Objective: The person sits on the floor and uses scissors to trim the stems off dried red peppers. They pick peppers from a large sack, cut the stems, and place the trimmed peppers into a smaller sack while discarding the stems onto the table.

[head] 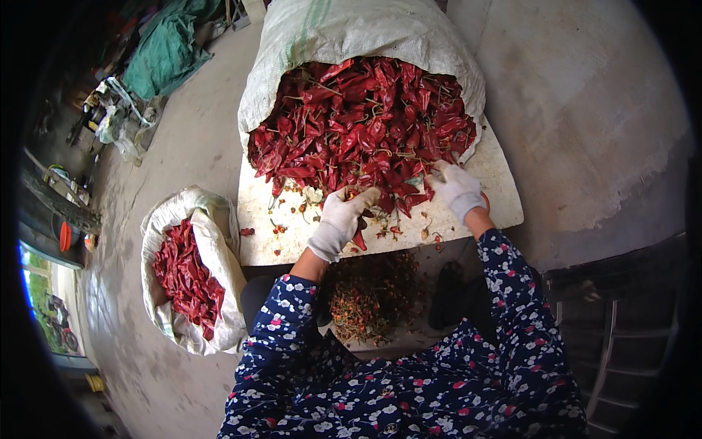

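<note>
A large white woven sack [367, 27] lies on its side on a pale board [493, 203], its wide mouth full of dried red chili peppers [362, 126] that spill onto the board. At the front edge of the pile, my left hand [343, 217], in a white knitted glove, is closed on dried red peppers; one pepper [359, 240] hangs below its fingers. My right hand [454, 187], gloved alike, touches the right front edge of the pile with bent fingers; whether it grips a pepper cannot be told. Loose stems and pepper bits [395, 229] are scattered on the board.
A second white woven sack [219, 252] stands open on the floor at the left, holding red pepper pieces [189, 277]. Below the board, between my feet, is a heap of stems and caps [373, 302]. A green tarp [164, 49] and plastic bags [118, 129] lie at the upper left.
</note>
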The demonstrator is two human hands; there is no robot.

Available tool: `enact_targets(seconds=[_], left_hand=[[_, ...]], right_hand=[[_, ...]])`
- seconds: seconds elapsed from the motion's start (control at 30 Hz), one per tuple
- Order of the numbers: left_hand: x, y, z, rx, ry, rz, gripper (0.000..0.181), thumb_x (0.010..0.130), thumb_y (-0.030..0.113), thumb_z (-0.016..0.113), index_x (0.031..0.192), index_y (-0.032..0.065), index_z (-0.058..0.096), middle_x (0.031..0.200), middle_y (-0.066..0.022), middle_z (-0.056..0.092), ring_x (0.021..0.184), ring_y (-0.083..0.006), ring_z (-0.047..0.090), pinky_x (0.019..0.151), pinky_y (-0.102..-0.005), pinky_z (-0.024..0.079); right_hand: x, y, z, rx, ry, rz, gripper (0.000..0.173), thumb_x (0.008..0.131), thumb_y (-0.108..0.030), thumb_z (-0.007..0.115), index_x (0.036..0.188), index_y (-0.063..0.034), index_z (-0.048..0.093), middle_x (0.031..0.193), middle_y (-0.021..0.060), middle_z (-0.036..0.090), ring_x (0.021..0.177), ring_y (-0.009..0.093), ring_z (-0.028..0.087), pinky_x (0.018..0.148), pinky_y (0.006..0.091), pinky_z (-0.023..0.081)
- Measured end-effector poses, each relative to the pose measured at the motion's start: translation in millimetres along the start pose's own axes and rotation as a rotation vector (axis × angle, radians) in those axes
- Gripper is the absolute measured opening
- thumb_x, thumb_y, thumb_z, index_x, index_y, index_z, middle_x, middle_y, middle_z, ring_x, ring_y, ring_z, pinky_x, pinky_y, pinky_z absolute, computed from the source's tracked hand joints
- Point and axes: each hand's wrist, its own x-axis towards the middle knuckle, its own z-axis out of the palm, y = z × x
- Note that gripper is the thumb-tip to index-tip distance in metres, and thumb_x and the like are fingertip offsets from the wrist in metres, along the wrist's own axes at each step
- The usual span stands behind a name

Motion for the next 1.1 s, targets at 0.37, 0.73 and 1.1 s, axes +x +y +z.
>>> enact_targets(seconds=[0.37,0.73,1.1], left_hand=[[3.2,-16.7,13.3,0.167,-0.02,0.023,0.038,0.093,-0.004,0.063,0.129,-0.0088,0.05,0.114,-0.0237,0.067,0.082,-0.0217,0.066,0.073,-0.0301,0.056],[1.0,-28.0,26.9,0.707,-0.024,0.125,0.041,0.089,0.028,0.071,0.123,0.0062,0.067,0.079,-0.0108,0.071,0.07,-0.0204,0.067,0.068,-0.0344,0.055],[-19.8,2.9,41.7,0.79,-0.109,0.475,0.028,0.092,0.008,0.072,0.118,0.0009,0.067,0.086,-0.0046,0.072,0.073,-0.0131,0.066,0.064,-0.0282,0.054]], right_hand=[[2.9,-34.0,7.8,0.742,-0.031,0.003,0.028,0.093,-0.015,0.067,0.119,-0.0035,0.068,0.118,0.0122,0.066,0.101,0.021,0.068,0.086,0.0353,0.057],[-59.0,-84.3,-28.2,0.673,0.192,-0.722,0.015,0.094,0.004,0.056,0.104,0.0036,0.068,0.106,0.0109,0.07,0.09,0.017,0.072,0.075,0.0261,0.058],[-56.6,-67.7,-37.6,1.97,-0.434,-0.125,0.031,0.104,-0.033,0.055,0.101,-0.0047,0.066,0.078,-0.0012,0.062,0.058,0.006,0.05,0.051,0.0211,0.04]])
